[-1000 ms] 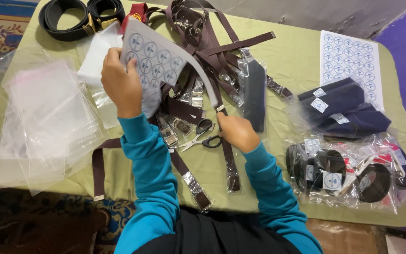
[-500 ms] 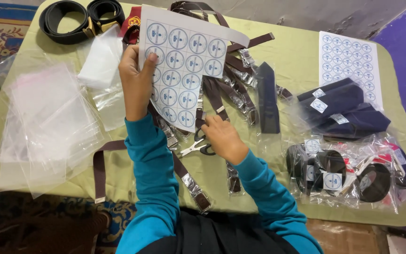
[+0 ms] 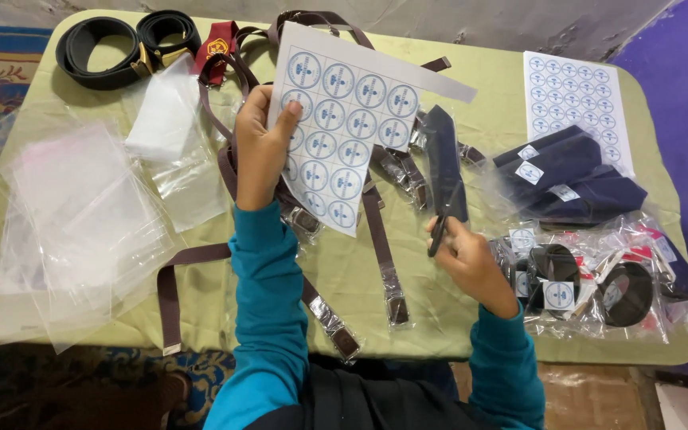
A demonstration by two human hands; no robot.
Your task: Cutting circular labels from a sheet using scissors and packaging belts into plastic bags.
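My left hand (image 3: 260,151) holds up a white sheet of round blue stickers (image 3: 344,127) by its left edge, above the brown straps (image 3: 380,239) on the table. My right hand (image 3: 471,263) grips black scissors (image 3: 439,231), their blades pointing up toward a dark blue tie (image 3: 443,155) lying in a clear bag. The scissors are to the right of the sheet and apart from it.
The olive-green table (image 3: 503,119) carries a stack of clear plastic bags (image 3: 73,223) at left, black belts (image 3: 113,48) at the far left, a second sticker sheet (image 3: 575,103) at the far right, bagged dark ties (image 3: 575,183) and bagged coiled belts (image 3: 599,287) at right.
My left hand has raised and flattened the sticker sheet toward the camera. My right hand picked the scissors up off the table and moved right with them.
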